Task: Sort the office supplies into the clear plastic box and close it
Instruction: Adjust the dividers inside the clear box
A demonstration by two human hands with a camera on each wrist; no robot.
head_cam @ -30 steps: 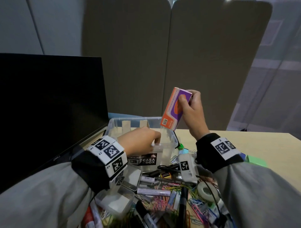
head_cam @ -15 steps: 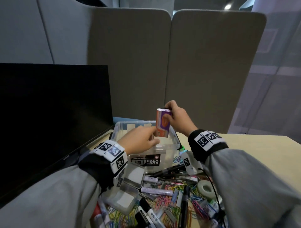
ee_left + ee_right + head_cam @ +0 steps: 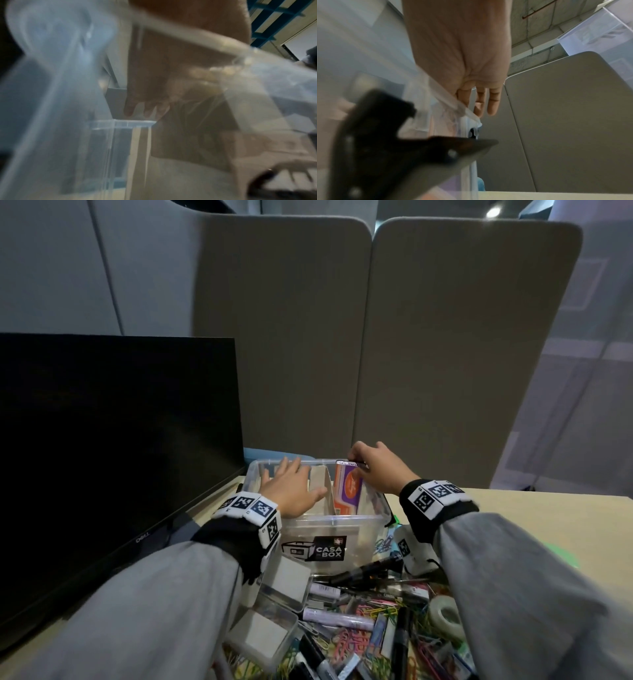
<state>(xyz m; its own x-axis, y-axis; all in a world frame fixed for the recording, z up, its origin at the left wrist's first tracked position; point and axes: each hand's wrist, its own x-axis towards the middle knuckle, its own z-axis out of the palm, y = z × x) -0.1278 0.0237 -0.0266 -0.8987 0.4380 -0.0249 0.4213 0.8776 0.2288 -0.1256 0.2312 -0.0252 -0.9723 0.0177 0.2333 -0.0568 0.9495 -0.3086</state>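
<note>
The orange-and-purple carton (image 3: pixel 348 487), which a moment ago was being held tilted high above the clear plastic box (image 3: pixel 329 522), is now standing upright inside it, in the compartment to the right of the cardboard divider (image 3: pixel 320 486), with only its top edge showing at rim height. The right hand (image 3: pixel 378 470) is hovering over that top edge, its fingers (image 3: pixel 356 455) bent down and pinching or pressing the carton's end; the right wrist view shows its other fingers hanging fairly straight beside the box wall, so the grip looks light and near release. The left hand (image 3: pixel 291 491), earlier curled on the box's near rim, is now lying flat with fingers spread and released inside the box, left of the divider, apparently steadying it. This suggests one item is being seated, while most of the job is remaining: markers (image 3: pixel 363 571), coloured paper clips (image 3: pixel 356 642), a tape roll (image 3: pixel 445 616) and small clear cases (image 3: pixel 267 628) are crowding the tabletop (image 3: pixel 548 518) in front of the box, and no lid is visibly on it yet.
</note>
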